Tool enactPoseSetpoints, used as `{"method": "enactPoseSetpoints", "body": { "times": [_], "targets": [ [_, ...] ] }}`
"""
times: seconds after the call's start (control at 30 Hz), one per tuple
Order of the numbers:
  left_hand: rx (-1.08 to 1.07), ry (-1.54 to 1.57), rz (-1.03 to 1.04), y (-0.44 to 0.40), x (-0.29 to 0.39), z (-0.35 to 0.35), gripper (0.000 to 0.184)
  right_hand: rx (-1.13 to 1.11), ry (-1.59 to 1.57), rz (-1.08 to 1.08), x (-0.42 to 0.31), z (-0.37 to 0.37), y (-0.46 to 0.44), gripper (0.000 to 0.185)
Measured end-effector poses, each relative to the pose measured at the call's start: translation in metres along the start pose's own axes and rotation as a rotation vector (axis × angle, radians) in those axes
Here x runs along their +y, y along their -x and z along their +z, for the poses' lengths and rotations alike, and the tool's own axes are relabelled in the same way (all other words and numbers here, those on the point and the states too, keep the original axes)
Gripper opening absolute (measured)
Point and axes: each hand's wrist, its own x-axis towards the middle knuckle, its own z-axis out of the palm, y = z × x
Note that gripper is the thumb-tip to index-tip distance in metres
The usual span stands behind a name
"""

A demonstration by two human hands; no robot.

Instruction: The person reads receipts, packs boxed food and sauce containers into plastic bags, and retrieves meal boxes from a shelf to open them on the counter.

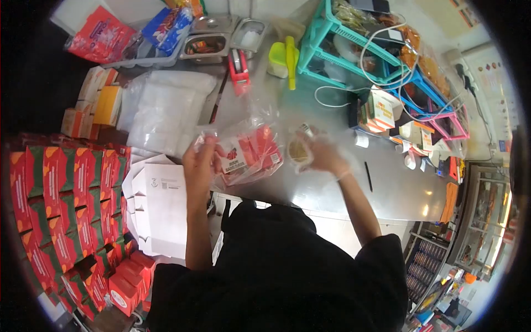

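Note:
My left hand [202, 157] pinches the rim of a clear plastic bag [235, 176] at its left side. Inside the bag lie red boxes [260, 146] with white labels, near the table's front edge. To the right of the bag, my right hand [329, 157] is partly blurred, its fingers around a small round clear tub [299, 150] with olive-yellow contents. A gap separates the tub from the bag.
Stacked red and green boxes [61, 193] fill the left side, beside white folded cartons [160, 188]. Clear bags [166, 105] lie behind them. Farther back are a red tape dispenser [239, 72], metal pans [204, 45] and a teal rack [354, 44]. A black pen [368, 176] lies right.

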Motion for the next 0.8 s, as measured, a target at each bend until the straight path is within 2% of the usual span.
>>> {"method": "enactPoseSetpoints", "body": {
  "times": [0.1,0.17,0.23,0.3,0.33,0.4,0.47,0.53,0.57,0.63,0.67,0.73,0.8],
  "targets": [
    [0.084,0.066,0.025,0.015,0.016,-0.024,0.02,0.196,0.043,-0.031,0.004,0.069,0.001,0.039],
    [0.102,0.044,0.021,0.026,0.019,-0.043,0.026,0.153,-0.015,0.041,0.007,0.068,0.011,0.034],
    [0.076,0.069,0.009,0.033,0.019,-0.056,0.027,0.063,-0.045,0.087,0.0,0.015,0.009,0.032],
    [0.042,0.1,-0.016,0.039,0.016,-0.063,0.027,0.113,-0.063,0.03,-0.039,-0.083,-0.005,0.035],
    [0.027,0.115,-0.027,0.041,0.015,-0.065,0.027,0.136,-0.171,0.055,-0.057,-0.115,-0.012,0.037],
    [-0.016,0.151,-0.042,0.043,0.015,-0.066,0.026,0.176,-0.2,-0.034,-0.086,-0.143,-0.026,0.04],
    [-0.023,0.189,-0.04,0.043,0.013,-0.066,0.026,0.212,-0.045,-0.267,-0.107,-0.148,-0.047,0.04],
    [-0.057,0.252,0.014,0.042,0.013,-0.064,0.027,-0.096,-0.493,-0.168,-0.128,-0.126,-0.065,0.04],
    [-0.041,0.23,0.023,0.042,0.015,-0.061,0.028,-0.034,-0.515,-0.243,-0.14,-0.083,-0.072,0.04],
    [-0.009,0.184,0.045,0.041,0.019,-0.056,0.031,-0.127,-0.394,-0.334,-0.172,-0.026,-0.09,0.042],
    [0.009,0.174,0.041,0.042,0.018,-0.059,0.031,-0.282,-0.25,-0.345,-0.188,-0.015,-0.097,0.044],
    [0.045,0.151,0.032,0.041,0.011,-0.07,0.031,-0.289,-0.304,-0.407,-0.202,0.027,-0.101,0.043],
    [0.077,0.226,0.034,0.04,-0.002,-0.081,0.027,-0.298,-0.704,-0.423,-0.206,0.091,-0.098,0.043]
  ]
}}
